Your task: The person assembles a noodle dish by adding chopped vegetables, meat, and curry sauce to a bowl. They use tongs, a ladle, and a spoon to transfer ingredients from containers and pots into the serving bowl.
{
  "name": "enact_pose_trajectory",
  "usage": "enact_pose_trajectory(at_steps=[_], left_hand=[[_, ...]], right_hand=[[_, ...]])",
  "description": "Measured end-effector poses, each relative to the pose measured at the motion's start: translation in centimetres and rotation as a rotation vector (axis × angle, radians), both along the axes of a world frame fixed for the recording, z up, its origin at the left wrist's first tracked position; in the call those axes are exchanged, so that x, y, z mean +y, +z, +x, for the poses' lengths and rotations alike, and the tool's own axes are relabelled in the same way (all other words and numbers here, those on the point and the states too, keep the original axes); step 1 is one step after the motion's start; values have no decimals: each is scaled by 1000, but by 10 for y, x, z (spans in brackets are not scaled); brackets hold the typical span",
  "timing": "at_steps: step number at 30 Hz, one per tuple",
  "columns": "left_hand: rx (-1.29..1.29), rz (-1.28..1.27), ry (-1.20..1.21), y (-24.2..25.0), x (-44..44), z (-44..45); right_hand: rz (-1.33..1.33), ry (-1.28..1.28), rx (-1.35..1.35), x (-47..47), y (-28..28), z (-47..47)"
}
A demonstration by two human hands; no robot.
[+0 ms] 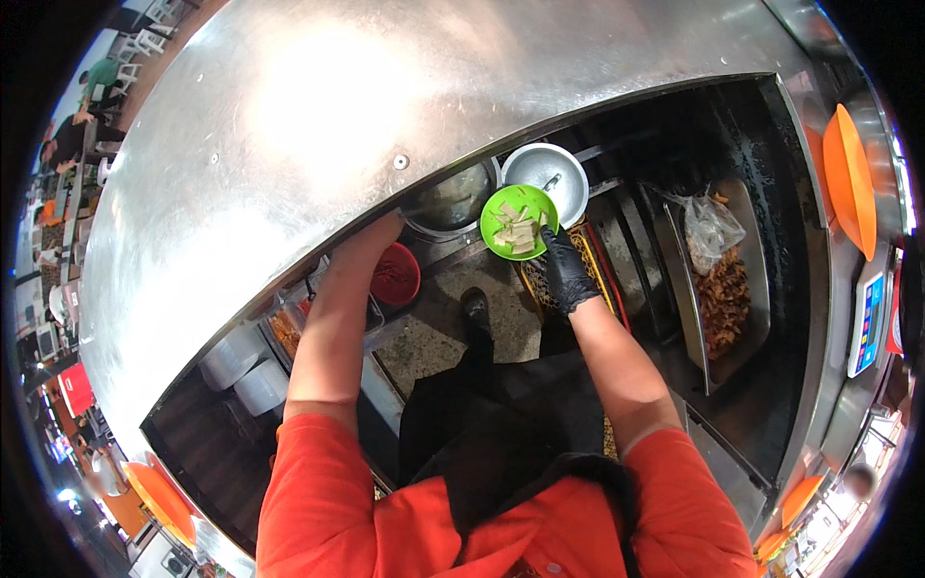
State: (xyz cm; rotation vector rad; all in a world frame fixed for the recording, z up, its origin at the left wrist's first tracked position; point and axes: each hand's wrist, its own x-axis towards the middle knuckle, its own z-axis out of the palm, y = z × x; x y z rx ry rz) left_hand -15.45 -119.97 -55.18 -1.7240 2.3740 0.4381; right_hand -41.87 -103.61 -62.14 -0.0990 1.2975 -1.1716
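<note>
My right hand (567,267), in a black glove, grips the rim of a bright green bowl (493,244). Pale, flat strips of food (517,235) lie inside the bowl. Beyond it is a round silver metal lid (535,162) with a small handle, partly covered by the bowl. A metal pot (448,202) stands to its left, half under the steel edge. My left arm reaches beneath that edge, so only the wrist end of my left hand (390,225) shows and its fingers are hidden. Close beside this arm is a red bowl (399,278) with reddish contents.
A large stainless steel hood or canopy (462,79) arches over the far side. At right, a steel tray (757,289) holds brown cooked food and a plastic bag (712,224). White containers (261,386) sit at left. A digital scale (866,325) and orange plates (849,180) are farther right.
</note>
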Motion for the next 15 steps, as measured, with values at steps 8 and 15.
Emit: enact_pose_trajectory(at_steps=[8,15], left_hand=[[-144,175,37,-73,-7,-50],[-130,220,49,-83,-5,-56]], right_hand=[[78,15,14,18,0,-10],[82,-10,13,23,0,-10]])
